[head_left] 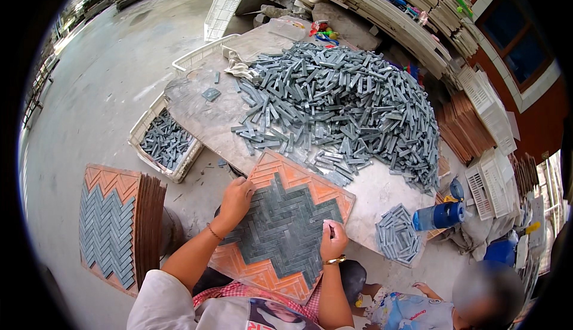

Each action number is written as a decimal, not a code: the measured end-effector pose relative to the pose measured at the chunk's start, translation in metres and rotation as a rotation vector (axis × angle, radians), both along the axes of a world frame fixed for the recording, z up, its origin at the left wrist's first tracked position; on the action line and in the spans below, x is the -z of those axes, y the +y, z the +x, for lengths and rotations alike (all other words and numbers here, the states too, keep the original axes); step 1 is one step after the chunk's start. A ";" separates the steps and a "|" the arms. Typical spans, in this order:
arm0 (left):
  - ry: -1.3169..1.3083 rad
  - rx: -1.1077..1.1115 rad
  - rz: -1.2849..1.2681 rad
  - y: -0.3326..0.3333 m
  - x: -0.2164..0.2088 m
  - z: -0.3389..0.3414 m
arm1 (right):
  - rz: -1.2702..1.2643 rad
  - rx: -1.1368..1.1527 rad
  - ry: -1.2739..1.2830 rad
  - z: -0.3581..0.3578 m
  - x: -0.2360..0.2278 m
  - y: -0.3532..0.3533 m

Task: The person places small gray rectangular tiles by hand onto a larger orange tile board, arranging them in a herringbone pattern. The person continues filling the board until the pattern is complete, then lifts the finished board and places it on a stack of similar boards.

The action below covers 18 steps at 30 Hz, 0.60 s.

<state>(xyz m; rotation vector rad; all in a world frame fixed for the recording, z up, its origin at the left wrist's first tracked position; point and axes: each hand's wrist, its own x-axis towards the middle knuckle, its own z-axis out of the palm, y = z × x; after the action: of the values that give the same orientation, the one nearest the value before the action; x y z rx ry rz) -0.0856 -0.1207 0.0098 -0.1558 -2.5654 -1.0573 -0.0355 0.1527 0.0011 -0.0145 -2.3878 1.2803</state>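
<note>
An orange mould board leans in front of me against the table edge. Grey stone strips fill its middle in a herringbone pattern, with bare orange grooves at two corners. My left hand rests on the board's left edge, its fingers curled together; what they hold, if anything, is hidden. Over the right side of the strips, my right hand is closed, fingertips bent in against the thumb. Anything between those fingers is too small to make out.
A large heap of grey strips covers the table. A smaller pile lies beside a blue bottle. Left stand a crate of strips and stacked boards. A child is close at my right.
</note>
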 end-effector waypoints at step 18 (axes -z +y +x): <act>0.004 0.203 -0.390 -0.061 -0.012 -0.154 | 0.000 0.000 0.035 -0.001 0.006 0.003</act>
<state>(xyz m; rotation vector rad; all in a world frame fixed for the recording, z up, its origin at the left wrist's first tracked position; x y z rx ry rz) -0.2400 -0.1818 0.0217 -0.5259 -2.7690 -0.6029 -0.0365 0.1557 -0.0045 0.0081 -2.3580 1.2705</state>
